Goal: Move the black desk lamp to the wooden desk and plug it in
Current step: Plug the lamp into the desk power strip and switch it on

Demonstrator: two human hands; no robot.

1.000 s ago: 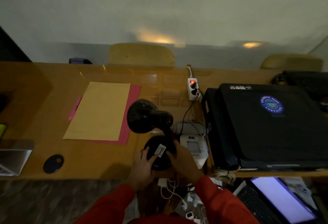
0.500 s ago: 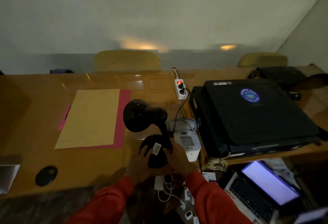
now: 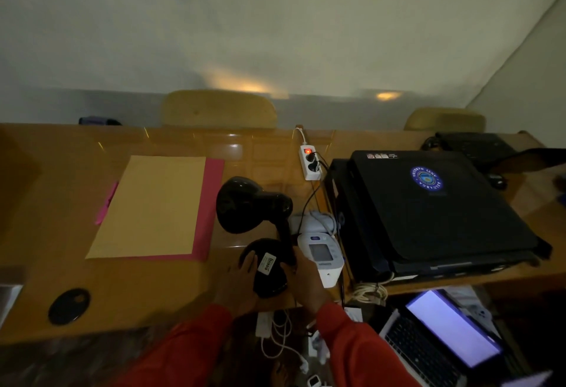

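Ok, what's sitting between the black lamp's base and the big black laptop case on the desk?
In the head view, a white blood pressure monitor lies between the lamp base and the black case, its grey cuff just behind.

On the desk (image 3: 76, 264): one black desk lamp (image 3: 254, 212), one white power strip (image 3: 311, 162) behind it, one blood pressure monitor (image 3: 321, 256) beside it, two stacked folders (image 3: 159, 206) to its left, one dark oval disc (image 3: 69, 305). Two chairs (image 3: 219, 108) stand beyond the desk, and one open laptop (image 3: 444, 337) sits below the desk's edge.
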